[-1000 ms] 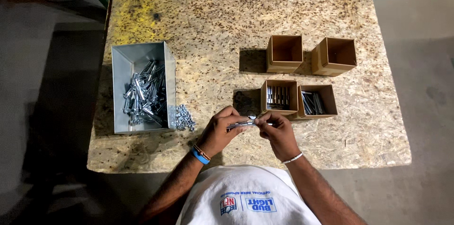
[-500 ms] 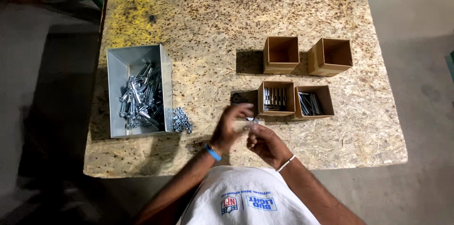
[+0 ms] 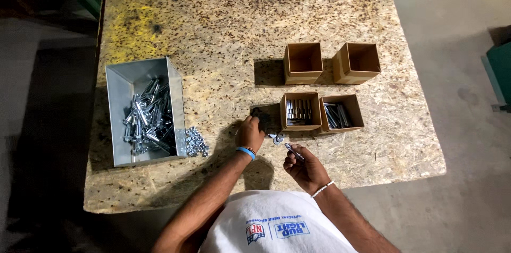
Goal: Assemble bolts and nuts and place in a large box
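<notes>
The hands have parted — left hand point(image 3: 250, 131) reaching forward, right hand point(image 3: 304, 168) keeping the bolt point(image 3: 293, 150).

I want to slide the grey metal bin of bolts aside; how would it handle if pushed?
The metal bin looks heavy, its bolts piled deep. It would probably slide, not tip, sitting flat on the table. Loose nuts beside it may scatter.

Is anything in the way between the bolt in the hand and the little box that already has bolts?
Nothing visible. The right hand holds a bolt just below the cardboard box of bolts; only bare table lies between.
</notes>
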